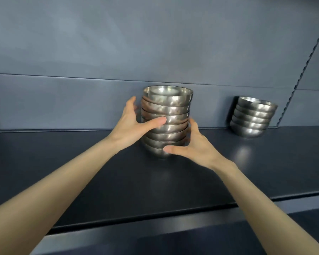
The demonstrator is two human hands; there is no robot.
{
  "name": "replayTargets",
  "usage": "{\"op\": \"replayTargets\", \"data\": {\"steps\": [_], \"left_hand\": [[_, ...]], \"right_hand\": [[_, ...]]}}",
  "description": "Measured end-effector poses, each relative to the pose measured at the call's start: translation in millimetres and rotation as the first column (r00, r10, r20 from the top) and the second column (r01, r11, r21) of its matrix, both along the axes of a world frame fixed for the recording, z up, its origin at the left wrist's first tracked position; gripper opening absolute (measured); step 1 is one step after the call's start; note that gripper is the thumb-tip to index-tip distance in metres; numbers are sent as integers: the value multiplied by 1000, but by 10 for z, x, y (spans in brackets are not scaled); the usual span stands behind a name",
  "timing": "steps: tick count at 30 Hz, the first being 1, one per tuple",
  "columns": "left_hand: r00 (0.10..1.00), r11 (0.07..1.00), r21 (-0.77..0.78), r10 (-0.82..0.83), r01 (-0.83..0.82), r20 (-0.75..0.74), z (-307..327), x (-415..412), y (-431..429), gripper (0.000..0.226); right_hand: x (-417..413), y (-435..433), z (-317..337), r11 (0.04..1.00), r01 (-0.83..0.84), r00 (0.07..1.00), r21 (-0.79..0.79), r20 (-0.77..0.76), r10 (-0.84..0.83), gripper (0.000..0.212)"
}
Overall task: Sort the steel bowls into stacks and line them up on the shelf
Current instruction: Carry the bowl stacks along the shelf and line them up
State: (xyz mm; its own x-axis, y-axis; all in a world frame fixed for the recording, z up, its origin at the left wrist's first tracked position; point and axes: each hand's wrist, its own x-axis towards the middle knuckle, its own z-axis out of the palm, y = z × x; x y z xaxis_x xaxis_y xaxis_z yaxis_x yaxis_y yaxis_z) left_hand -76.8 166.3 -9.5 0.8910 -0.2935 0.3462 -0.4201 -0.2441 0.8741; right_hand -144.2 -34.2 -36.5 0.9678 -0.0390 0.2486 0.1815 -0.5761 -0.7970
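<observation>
While the dark shelf [63,162] spreads before you, the tall stack of steel bowls [170,107] stands mid-shelf, top bowls crooked | shorter stack [252,118] well apart to its right, by the back panel [81,103] | your left hand [133,124] clasps the tall stack's upper left, thumb across the front | your right hand [195,146] grips its lower right, thumb at the base

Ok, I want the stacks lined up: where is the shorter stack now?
In the head view the shorter stack stands on the shelf at the right, close to the back wall, apart from the tall stack at centre.
</observation>
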Motion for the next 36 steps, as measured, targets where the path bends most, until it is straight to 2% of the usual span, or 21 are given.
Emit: {"op": "replayTargets", "data": {"steps": [4, 8, 14, 21, 25, 30, 36], "left_hand": [[999, 998, -69, -10, 8, -31, 14, -15, -84, 113], [999, 993, -112, -26, 21, -40, 4, -113, -193, 91], [998, 987, -155, 25, -34, -60, 17, -170, -271, 89], [998, 986, -163, 17, -28, -68, -21, -149, -267, 91], [998, 986, -164, 11, -21, -63, -48, -131, -258, 86], [999, 990, -138, -3, -3, -44, -81, -113, -244, 96], [999, 991, -136, -5, 0, -32, -82, -105, -240, 96]], "right_hand": [[146, -92, -93, 992, -107, 994, 61, 28, 105, 98], [251, -144, -207, 972, -205, 979, 114, 13, 205, 103], [434, -159, -233, 957, -247, 968, 152, -13, 252, 125], [487, -152, -356, 939, -242, 967, 243, -18, 254, 122], [490, -145, -339, 938, -259, 963, 230, -13, 269, 120], [468, -152, -338, 942, -253, 965, 220, -17, 263, 120], [451, -173, -315, 962, -182, 982, 201, -3, 187, 115]]}}
